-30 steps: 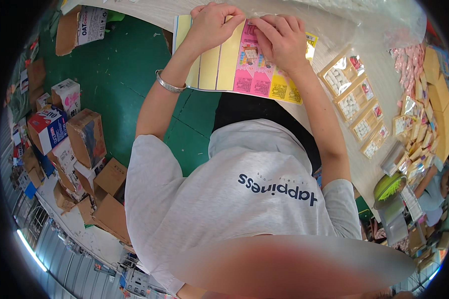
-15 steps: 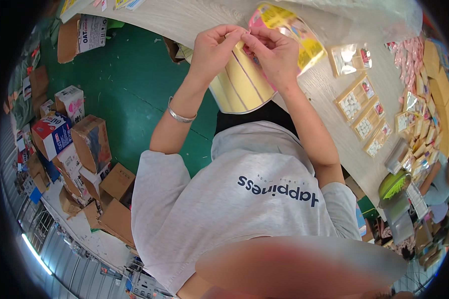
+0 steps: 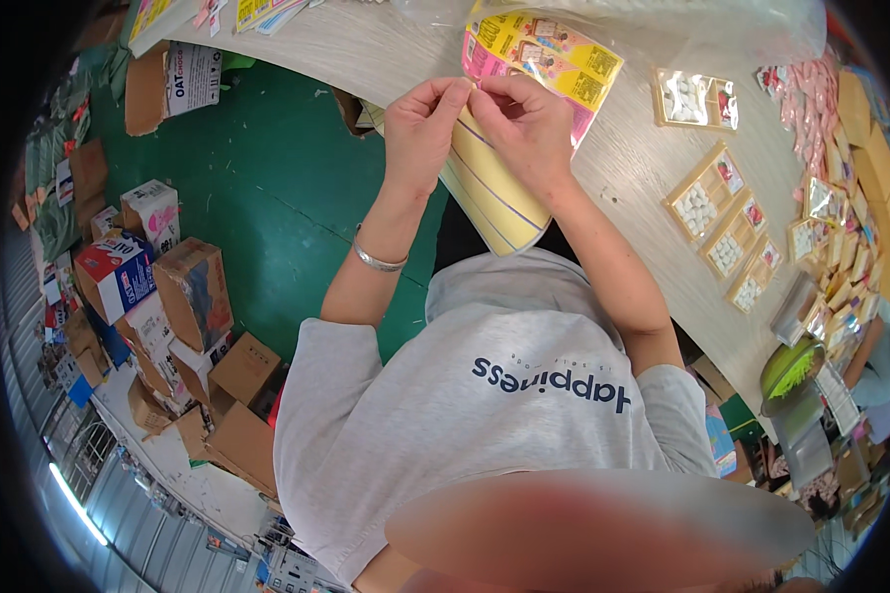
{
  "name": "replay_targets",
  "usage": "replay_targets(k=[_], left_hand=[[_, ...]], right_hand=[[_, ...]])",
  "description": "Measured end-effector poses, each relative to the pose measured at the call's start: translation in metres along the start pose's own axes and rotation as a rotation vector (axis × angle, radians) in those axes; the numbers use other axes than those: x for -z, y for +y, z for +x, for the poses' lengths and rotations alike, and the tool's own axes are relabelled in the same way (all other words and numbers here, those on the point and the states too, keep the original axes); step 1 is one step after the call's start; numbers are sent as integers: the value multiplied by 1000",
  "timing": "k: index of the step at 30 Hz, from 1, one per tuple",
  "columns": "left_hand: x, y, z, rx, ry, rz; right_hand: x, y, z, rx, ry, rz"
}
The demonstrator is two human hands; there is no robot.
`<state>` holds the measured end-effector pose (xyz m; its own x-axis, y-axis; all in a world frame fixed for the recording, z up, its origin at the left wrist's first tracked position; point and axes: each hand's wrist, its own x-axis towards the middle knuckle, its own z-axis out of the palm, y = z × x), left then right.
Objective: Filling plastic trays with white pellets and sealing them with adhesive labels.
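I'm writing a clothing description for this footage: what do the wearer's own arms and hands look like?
Both the left hand and right hand are ungloved. A silver-coloured metal bangle circles the left forearm; none shows on the right. The light grey T-shirt has loose short sleeves, leaving both forearms uncovered.

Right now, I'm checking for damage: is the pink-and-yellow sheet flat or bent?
Bent: the pink-and-yellow sheet bows beneath the right hand, its striped surface visibly curved. Whether it's creased, I cannot tell.

Pale grey short-sleeved T-shirt (image 3: pixel 445 415), dark lettering (image 3: pixel 549 384), black bottoms (image 3: pixel 452 233), silver-coloured bangle (image 3: pixel 378 262)
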<state>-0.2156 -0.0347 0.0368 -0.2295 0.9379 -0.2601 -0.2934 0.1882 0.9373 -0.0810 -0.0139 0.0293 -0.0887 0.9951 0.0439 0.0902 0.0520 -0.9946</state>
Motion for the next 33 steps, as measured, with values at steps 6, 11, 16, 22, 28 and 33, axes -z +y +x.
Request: replay_targets(k=[6,11,16,22,28,33], left_hand=[[0,-2,-5,-116,12,188],[8,2,1,-27,-84,35],[8,5,2,10,-80,16],[-13,7,-8,-142,63,194],[-1,4,-4,-155,9,151],[11,5,-1,-17,-120,-32]], right_hand=[[1,6,4,53,13,45],[10,3,8,-257,-112,438],[14,4,7,-103,-161,146],[3,2,6,255,126,-142],[-3,7,11,-105,-22,234],[13,6,19,-363,-251,606]])
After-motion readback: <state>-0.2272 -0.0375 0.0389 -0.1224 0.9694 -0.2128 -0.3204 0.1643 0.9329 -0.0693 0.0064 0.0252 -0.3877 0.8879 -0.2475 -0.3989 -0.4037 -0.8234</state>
